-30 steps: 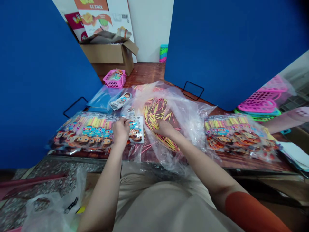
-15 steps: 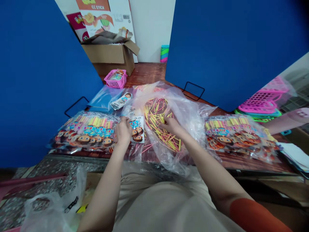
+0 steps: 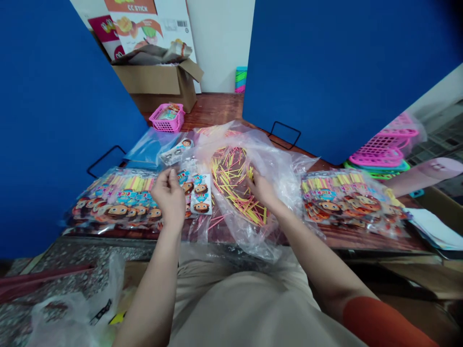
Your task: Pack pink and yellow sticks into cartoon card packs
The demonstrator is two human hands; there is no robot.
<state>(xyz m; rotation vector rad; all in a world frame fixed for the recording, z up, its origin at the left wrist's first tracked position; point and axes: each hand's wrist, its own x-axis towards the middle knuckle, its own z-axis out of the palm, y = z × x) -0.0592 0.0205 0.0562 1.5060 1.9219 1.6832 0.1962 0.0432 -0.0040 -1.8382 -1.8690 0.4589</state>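
Observation:
My left hand [image 3: 168, 196] hovers with its fingers pinched, just left of a small cartoon-printed packet [image 3: 201, 193] lying on the wooden table [image 3: 361, 237]. What the pinch holds is too small to make out. My right hand [image 3: 263, 189] reaches into a big clear plastic bag [image 3: 278, 173] full of loose yellow and pink sticks [image 3: 231, 176], its fingers curled among them. A pile of filled cartoon packets [image 3: 115, 200] lies left of my left hand. Another pile of packets [image 3: 347, 197] lies to the right of the bag.
Blue partition boards [image 3: 343, 62] stand left and right. An open cardboard box [image 3: 157, 82] and a small pink basket [image 3: 167, 118] sit behind. Stacked pink and green baskets [image 3: 383, 154] are at far right, where another person's arm [image 3: 423, 174] reaches in. A plastic bag [image 3: 72, 308] lies low left.
My left hand has lifted off the small packet and shifted left, fingers pinched. My right hand has moved deeper into the sticks in the bag.

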